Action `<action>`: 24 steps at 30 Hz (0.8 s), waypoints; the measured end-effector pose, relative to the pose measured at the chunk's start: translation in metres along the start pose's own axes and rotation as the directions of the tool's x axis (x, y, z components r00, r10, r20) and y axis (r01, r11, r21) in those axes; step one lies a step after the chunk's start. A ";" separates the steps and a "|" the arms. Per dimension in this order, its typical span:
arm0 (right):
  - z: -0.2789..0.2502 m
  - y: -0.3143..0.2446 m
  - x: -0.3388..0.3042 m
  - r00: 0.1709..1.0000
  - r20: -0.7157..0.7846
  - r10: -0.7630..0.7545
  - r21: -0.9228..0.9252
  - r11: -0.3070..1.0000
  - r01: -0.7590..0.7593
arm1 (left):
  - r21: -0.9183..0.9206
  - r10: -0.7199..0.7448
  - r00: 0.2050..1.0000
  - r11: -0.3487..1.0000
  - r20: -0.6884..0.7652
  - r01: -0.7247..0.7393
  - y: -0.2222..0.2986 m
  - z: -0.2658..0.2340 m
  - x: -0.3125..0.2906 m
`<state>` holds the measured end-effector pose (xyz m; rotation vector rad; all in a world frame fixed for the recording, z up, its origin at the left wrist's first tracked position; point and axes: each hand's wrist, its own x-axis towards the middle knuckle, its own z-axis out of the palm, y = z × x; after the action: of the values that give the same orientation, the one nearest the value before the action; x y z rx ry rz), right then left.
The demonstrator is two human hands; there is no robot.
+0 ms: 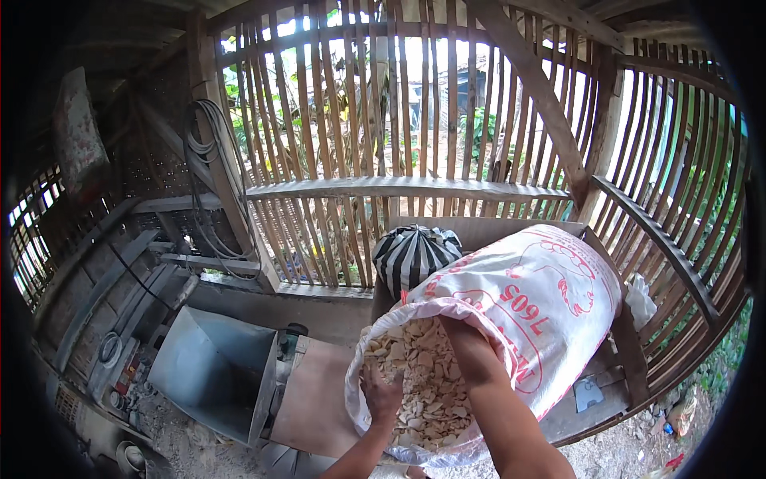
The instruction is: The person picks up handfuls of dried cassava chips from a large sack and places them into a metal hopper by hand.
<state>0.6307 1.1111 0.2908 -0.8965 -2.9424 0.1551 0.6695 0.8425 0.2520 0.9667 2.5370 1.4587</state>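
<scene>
sack [550, 299] of white woven plastic with red print: lies tilted at four o'clock of the view's centre, its mouth facing the wearer and its body running off toward two o'clock from that mouth. contents: pale, dry-looking chips [432, 379], loose, filling the visible part of the mouth.

left hand [381, 393]: at nine o'clock in the mouth, fingers apart, laid against the chips just inside the rolled rim [351, 391]; no grip on a chip can be confirmed. right forearm [501, 403]: enters the mouth at one o'clock. right hand: hidden inside; cannot tell whether it is apart or clamped on anything.

handling, as judged: bulk is considerable, so the sack is likely heavy as a whole, while single chips should be light, stiff and brittle, apt to snap or crumble if squeezed. woven skin appears soft and somewhat slippery; it would sag and let the load slide toward the mouth if tipped further. recommended hold: gathered folds of the rim at nine and three o'clock, with support under the body; for chips, a cupped palm rather than a pinch.

adjacent: striped bag [416, 254] at twelve o'clock from the mouth; metal hopper [179, 351] at nine.
</scene>
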 end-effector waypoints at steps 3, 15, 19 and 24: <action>0.002 0.007 0.006 0.997 0.055 -0.062 0.051 0.997 0.060 | 0.010 -0.109 0.980 0.994 -0.164 0.112 -0.002 0.029 0.012; -0.001 -0.009 -0.017 0.918 0.039 -0.396 0.457 0.823 0.336 | -0.496 -0.163 0.947 0.868 -0.277 0.005 0.010 0.028 0.033; 0.012 -0.023 -0.061 0.958 0.185 -0.219 0.288 0.944 0.160 | -0.522 -0.287 0.951 0.832 -0.119 0.186 0.013 0.006 0.012; -0.052 -0.055 -0.145 0.967 0.245 -0.069 0.267 0.964 0.001 | -0.543 -0.180 0.982 0.831 -0.057 0.120 0.016 -0.017 -0.014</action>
<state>0.7250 0.9893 0.3447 -0.8392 -3.0561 0.6943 0.6825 0.8276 0.2703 0.5925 1.9986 2.0474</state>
